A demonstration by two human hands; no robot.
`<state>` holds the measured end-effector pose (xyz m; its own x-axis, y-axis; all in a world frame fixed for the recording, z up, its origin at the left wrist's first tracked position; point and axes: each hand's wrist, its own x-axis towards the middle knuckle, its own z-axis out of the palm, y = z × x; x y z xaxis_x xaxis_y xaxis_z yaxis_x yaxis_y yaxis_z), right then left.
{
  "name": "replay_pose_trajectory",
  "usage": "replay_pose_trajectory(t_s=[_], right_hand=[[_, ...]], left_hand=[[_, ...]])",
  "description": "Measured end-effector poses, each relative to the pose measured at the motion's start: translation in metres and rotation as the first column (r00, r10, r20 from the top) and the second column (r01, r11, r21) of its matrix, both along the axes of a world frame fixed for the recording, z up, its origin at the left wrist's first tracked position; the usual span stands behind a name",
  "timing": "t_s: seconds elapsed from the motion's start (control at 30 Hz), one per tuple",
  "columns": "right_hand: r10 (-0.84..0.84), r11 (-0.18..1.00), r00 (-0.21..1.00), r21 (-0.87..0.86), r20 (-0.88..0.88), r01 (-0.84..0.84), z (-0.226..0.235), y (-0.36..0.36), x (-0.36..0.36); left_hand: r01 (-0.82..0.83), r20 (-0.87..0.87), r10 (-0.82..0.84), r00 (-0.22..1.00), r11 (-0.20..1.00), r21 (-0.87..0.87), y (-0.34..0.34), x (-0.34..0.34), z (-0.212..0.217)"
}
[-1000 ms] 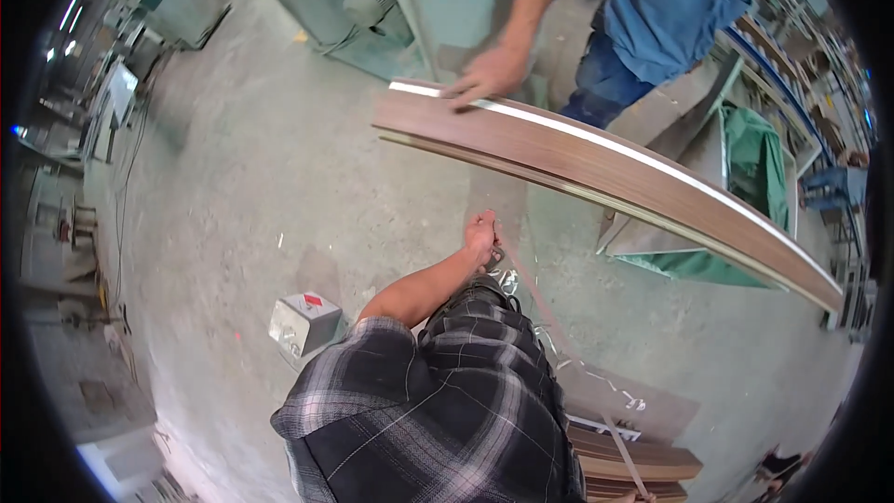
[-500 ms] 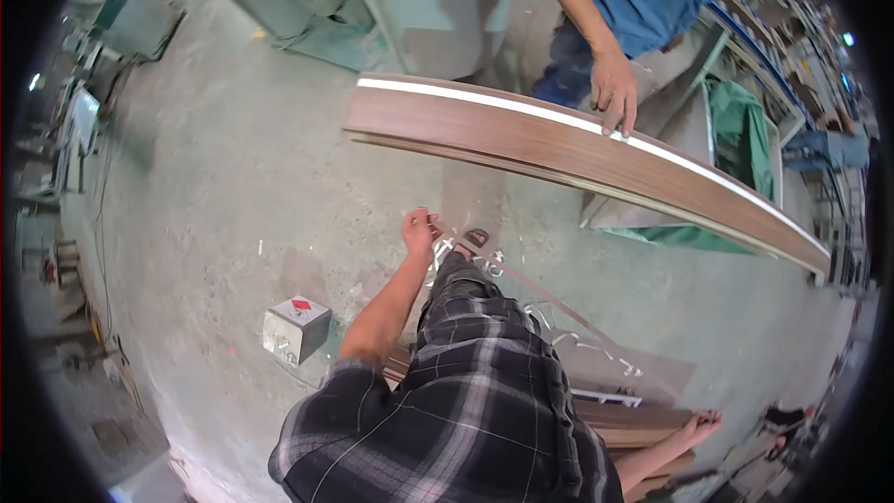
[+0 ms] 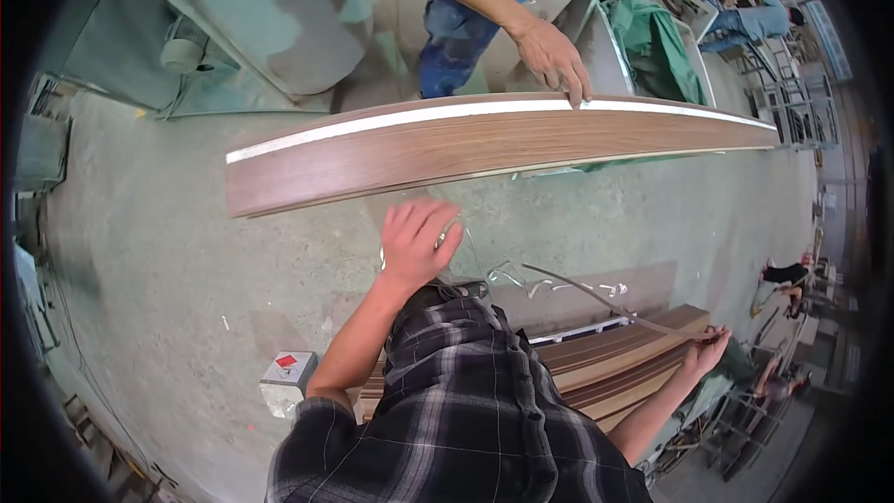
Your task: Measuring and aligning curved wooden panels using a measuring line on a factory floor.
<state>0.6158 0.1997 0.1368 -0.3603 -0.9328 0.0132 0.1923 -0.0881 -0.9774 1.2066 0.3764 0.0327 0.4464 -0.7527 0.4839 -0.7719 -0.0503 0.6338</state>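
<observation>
My left hand, a little blurred, is raised just in front of my body with its fingers apart and nothing in them. A thin, flexible brown strip runs from my right hand, which is closed on it at the far right above a stack of boards; its other end hangs free. Beyond my left hand lies a long wood-grain panel with a white band along its far edge. A co-worker's hand rests its fingers on that band.
Wood-toned boards are stacked at my right side. Pale curled scraps lie on the floor by my feet. A boxy metal can stands at my left. Green-grey machinery and a green cloth are beyond the panel.
My left hand has let go of the strip's end and opened. The strip now dangles from my right hand. The view has shifted, so the panel appears lower and further left.
</observation>
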Motion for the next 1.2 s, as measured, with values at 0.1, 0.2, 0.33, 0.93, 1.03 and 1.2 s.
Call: replay_pose_trajectory(t_s=[0.1, 0.2, 0.33, 0.93, 1.03, 1.2], right_hand=[[-0.044, 0.999, 0.992, -0.002, -0.117, 0.045, 0.006, 0.013, 0.034], [-0.091, 0.993, 0.968, 0.048, -0.234, 0.105, 0.011, 0.033, 0.062], [-0.153, 0.976, 0.928, 0.096, -0.339, 0.196, 0.007, 0.059, 0.085], [-0.077, 0.956, 0.907, 0.229, -0.413, 0.185, -0.017, 0.041, 0.168], [-0.087, 0.956, 0.910, 0.223, -0.404, 0.190, -0.025, 0.033, 0.178], [-0.091, 0.939, 0.902, 0.265, -0.422, 0.218, -0.038, 0.026, 0.176]], left_hand=[[0.015, 0.143, -0.032, 0.989, 0.992, 0.121, -0.056, 0.024, 0.023], [0.075, 0.194, -0.140, 0.971, 0.948, 0.311, -0.093, 0.041, 0.024], [0.168, 0.148, -0.218, 0.965, 0.941, 0.294, -0.101, 0.051, 0.018], [0.197, 0.087, -0.272, 0.958, 0.850, 0.489, -0.080, 0.081, 0.051], [0.175, 0.128, -0.263, 0.956, 0.865, 0.470, -0.082, 0.074, 0.060], [0.154, 0.167, -0.248, 0.954, 0.885, 0.439, -0.088, 0.058, 0.075]])
